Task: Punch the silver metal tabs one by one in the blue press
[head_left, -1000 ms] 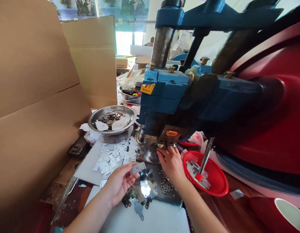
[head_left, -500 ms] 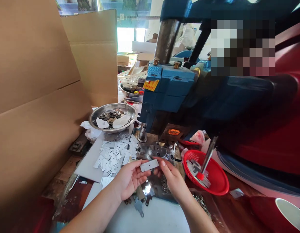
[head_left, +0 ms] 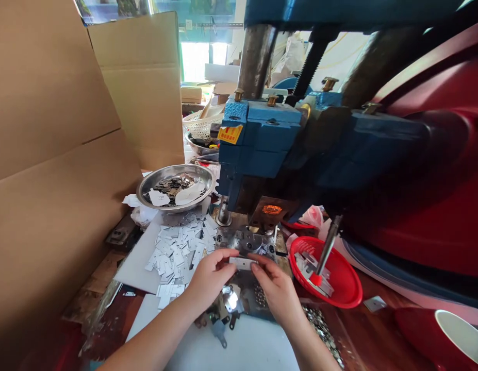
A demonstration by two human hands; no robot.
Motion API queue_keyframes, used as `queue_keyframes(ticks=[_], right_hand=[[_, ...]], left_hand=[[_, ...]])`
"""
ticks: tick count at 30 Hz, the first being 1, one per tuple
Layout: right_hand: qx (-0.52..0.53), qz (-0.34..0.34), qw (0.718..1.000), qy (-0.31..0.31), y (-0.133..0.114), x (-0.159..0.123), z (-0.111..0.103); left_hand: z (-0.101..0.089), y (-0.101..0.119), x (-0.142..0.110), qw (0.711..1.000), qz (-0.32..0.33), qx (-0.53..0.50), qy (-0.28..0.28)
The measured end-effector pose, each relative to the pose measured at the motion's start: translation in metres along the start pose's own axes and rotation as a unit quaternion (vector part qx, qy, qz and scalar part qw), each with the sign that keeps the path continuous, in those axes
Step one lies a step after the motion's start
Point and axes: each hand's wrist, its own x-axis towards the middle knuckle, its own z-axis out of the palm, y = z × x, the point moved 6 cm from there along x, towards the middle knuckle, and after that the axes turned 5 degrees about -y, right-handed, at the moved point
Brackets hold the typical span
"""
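Head view, hands holding plate, yellow label (illegible)

The single head-worn view faces forward and steeply down, close over the left hand and right hand — cardboard on the left, a blue press on the right, a bright window far off.

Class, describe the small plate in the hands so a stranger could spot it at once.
Find the blue press, then its metal base. In front, the left hand and right hand hold the small plate by its ends. Unlike the pale plates piled leftward, it alone is held.
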Motion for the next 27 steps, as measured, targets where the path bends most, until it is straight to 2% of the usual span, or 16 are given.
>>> queue_keyframes(ticks=[3, 7, 11, 14, 18, 23, 25, 27], right_hand=[[-0.091, -0.032, 0.995, 0.038, 0.000, 0.014, -0.007], [-0.182, -0.108, 0.974, 0.086, -0.004, 0.041, -0.016], [-0.227, -0.133, 0.958, 0.117, -0.002, 0.064, -0.023], [-0.223, -0.127, 0.960, 0.114, 0.002, 0.073, -0.025], [-0.220, -0.124, 0.962, 0.100, 0.004, 0.077, -0.024], [-0.217, -0.127, 0.963, 0.102, 0.003, 0.076, -0.023], [-0.205, -0.128, 0.964, 0.114, 0.001, 0.067, -0.027], [-0.189, -0.128, 0.965, 0.130, -0.002, 0.053, -0.033]], left_hand=[[0.000, 0.015, 0.020, 0.981, 0.077, 0.171, 0.046], [0.009, 0.036, 0.051, 0.942, 0.178, 0.273, 0.077], [0.013, 0.035, 0.079, 0.933, 0.184, 0.294, 0.092], [0.014, 0.027, 0.092, 0.942, 0.159, 0.290, 0.055], [0.017, 0.023, 0.098, 0.946, 0.156, 0.286, 0.009], [0.021, 0.032, 0.098, 0.942, 0.167, 0.289, -0.021], [0.012, 0.039, 0.089, 0.936, 0.190, 0.295, 0.003], [-0.006, 0.045, 0.074, 0.926, 0.213, 0.307, 0.060]])
